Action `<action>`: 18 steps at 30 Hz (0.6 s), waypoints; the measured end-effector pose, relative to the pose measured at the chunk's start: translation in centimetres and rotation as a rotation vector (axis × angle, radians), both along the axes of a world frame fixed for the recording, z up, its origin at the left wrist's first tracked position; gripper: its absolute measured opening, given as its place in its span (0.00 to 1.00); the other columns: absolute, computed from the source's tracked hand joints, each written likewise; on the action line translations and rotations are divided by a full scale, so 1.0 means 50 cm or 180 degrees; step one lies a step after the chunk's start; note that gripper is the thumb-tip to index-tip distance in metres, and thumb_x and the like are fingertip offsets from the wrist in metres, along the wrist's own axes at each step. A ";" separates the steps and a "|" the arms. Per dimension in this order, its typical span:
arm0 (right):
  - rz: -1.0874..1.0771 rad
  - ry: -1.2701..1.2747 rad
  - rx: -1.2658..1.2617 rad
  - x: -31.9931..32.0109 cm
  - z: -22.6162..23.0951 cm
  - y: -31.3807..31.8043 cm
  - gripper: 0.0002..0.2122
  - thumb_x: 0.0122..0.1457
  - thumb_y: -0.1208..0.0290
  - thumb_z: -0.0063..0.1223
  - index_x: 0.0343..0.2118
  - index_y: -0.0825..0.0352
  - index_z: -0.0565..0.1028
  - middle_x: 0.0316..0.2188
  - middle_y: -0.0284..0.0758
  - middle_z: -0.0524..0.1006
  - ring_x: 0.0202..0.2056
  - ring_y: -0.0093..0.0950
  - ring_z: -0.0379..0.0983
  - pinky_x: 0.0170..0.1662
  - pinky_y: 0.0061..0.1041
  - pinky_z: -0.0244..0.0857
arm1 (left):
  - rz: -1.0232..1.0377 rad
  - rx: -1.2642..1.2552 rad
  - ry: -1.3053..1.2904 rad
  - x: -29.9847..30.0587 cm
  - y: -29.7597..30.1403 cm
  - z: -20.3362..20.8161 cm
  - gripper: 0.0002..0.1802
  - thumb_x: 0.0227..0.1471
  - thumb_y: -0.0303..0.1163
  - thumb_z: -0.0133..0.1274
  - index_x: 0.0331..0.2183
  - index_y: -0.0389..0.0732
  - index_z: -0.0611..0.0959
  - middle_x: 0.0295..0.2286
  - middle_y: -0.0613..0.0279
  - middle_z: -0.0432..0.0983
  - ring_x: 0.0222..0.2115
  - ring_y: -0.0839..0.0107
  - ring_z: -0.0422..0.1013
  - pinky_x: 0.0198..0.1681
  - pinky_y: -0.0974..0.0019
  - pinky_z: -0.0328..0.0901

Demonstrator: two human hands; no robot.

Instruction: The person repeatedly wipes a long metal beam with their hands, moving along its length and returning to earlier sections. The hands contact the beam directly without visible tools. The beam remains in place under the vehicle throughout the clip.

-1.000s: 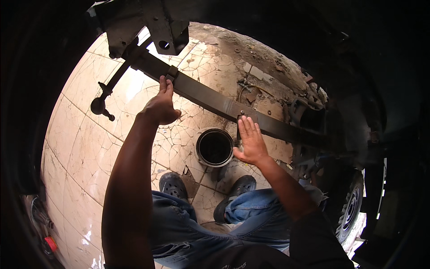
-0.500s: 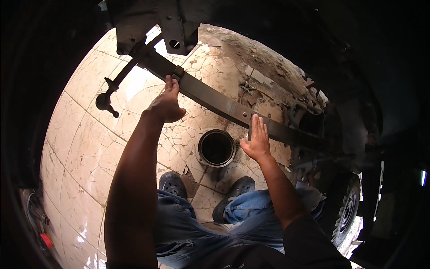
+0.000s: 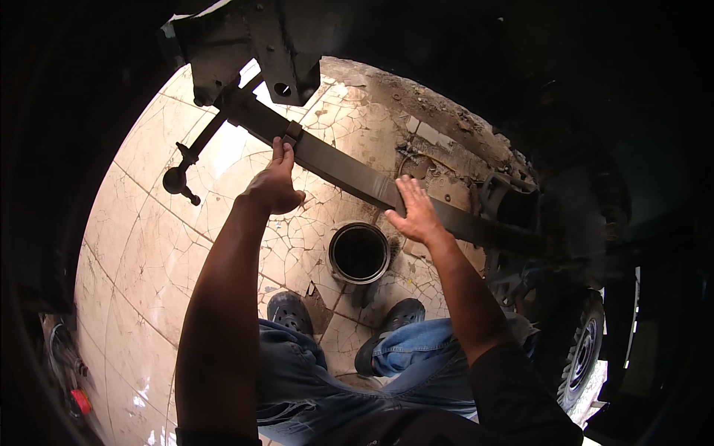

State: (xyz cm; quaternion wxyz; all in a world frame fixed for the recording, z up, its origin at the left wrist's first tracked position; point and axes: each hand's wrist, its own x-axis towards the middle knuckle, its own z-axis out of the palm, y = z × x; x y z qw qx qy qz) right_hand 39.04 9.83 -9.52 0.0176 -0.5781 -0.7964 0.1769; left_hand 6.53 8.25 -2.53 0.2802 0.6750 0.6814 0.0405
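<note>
Open tiled floor (image 3: 141,312) spreads toward eight o'clock; a ball-ended rod (image 3: 175,180) juts at half past nine. The leaf spring (image 3: 346,169), just twelve o'clock of centre, slants from eleven down to three. Left hand (image 3: 275,187): grip wide, fingertips at its clip (image 3: 294,132). Bucket (image 3: 358,253) at six; right hand (image 3: 416,214) flat across the spring (thumb spread, grip wide); tyre (image 3: 582,353) at four.

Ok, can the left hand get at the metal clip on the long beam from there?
Likely yes: the left hand is right beside the metal clip on the beam, and nothing visible blocks the way.
</note>
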 end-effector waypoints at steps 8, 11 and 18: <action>0.0270 -0.0287 0.0274 -0.020 -0.025 -0.019 0.43 0.59 0.43 0.46 0.68 0.66 0.44 0.70 0.43 0.41 0.70 0.39 0.33 0.70 0.37 0.30 | -0.0013 -0.0011 0.0038 0.002 -0.004 0.016 0.59 0.45 0.37 0.61 0.64 0.31 0.39 0.65 0.41 0.22 0.62 0.49 0.54 0.61 0.60 0.59; 0.0216 -0.0322 0.0230 -0.009 -0.017 -0.006 0.42 0.60 0.45 0.45 0.68 0.69 0.44 0.69 0.45 0.42 0.70 0.40 0.35 0.70 0.37 0.31 | -0.0016 -0.0067 -0.0015 0.007 -0.004 0.015 0.59 0.45 0.36 0.60 0.64 0.31 0.39 0.65 0.40 0.22 0.62 0.49 0.53 0.61 0.60 0.59; 0.0365 -0.0335 0.0481 -0.039 -0.024 -0.048 0.42 0.60 0.45 0.47 0.67 0.70 0.45 0.69 0.46 0.43 0.69 0.43 0.37 0.69 0.40 0.34 | -0.0022 -0.0046 0.0020 0.010 -0.003 0.016 0.59 0.45 0.35 0.60 0.64 0.30 0.38 0.65 0.40 0.22 0.63 0.48 0.52 0.61 0.60 0.59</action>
